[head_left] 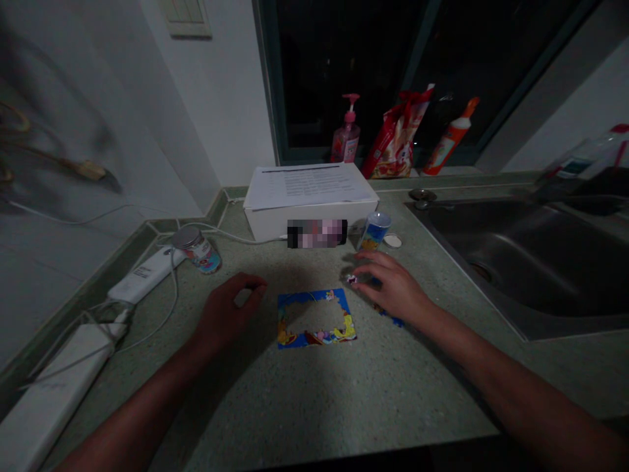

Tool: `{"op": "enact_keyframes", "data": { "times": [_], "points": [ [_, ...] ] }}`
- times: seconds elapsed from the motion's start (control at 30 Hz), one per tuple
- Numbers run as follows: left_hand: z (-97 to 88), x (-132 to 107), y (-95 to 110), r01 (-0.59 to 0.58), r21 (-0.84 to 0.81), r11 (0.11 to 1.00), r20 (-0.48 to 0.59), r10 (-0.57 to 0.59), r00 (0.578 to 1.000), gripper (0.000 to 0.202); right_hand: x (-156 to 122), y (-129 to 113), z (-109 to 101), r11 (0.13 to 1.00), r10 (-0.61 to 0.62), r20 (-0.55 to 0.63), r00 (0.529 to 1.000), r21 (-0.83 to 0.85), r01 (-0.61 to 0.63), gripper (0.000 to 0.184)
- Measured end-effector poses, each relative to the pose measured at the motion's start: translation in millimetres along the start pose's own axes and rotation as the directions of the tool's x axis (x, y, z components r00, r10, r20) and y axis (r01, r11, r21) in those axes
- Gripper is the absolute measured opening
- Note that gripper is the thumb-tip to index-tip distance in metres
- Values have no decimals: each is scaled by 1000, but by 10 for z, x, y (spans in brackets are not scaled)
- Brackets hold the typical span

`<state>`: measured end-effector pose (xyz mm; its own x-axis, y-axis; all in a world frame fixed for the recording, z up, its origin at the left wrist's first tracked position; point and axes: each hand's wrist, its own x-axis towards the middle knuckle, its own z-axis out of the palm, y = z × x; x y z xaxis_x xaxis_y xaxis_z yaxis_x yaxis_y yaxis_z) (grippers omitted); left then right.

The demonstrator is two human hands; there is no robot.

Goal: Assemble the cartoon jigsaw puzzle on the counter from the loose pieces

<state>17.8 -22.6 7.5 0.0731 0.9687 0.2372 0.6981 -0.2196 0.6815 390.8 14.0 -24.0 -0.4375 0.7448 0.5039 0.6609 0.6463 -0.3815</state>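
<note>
On the green-grey counter lies a colourful jigsaw puzzle border (322,338), joined around a bare middle. To its left hovers my left hand (227,307), its thumb and index finger curled together at the tips, with nothing visible between them. My right hand (390,282) is beyond the border's upper right corner and pinches a small puzzle piece (351,278) between thumb and finger. Several loose blue and brown pieces (397,322) lie beneath that hand, partly covered by it. Just beyond its fingers stands a blue cylindrical can (375,229), with a round lid (392,240) beside it.
A white box (275,219) bearing printed sheets stands behind, with a blurred-out phone-like object (317,234) leaning on it. At left are a lidded jar (199,251), power strips (63,380) and cables. A steel sink (555,262) is set in at right. Bottles and a red bag (396,141) line the sill.
</note>
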Motion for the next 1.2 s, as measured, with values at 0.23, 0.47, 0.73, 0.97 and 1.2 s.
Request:
{"op": "enact_keyframes", "data": {
  "times": [0.23, 0.47, 0.73, 0.97, 1.2],
  "points": [
    [21, 8, -44, -8, 13, 1000, 3, 7, 1000, 25, 7, -10, -6, 998, -57, -42, 997, 4, 57, 14],
    [10, -12, -23, -1, 6, 1000, 8, 1, 1000, 27, 10, -2, -10, 999, -47, -45, 998, 22, 48, 14],
    [15, -2, -17, 2, 15, 1000, 14, -2, 1000, 25, 27, -40, -40, 999, 11, -4, 1000, 35, -11, 15],
    [31, -2, -53, -11, 0, 1000, 17, 11, 1000, 23, 9, -20, -10, 999, -31, -59, 998, 21, 32, 15],
    [33, -5, -16, -6, -3, 1000, 17, 6, 1000, 23, 28, -31, 2, 1000, -12, -40, 999, 21, 13, 14]
  ]
}}
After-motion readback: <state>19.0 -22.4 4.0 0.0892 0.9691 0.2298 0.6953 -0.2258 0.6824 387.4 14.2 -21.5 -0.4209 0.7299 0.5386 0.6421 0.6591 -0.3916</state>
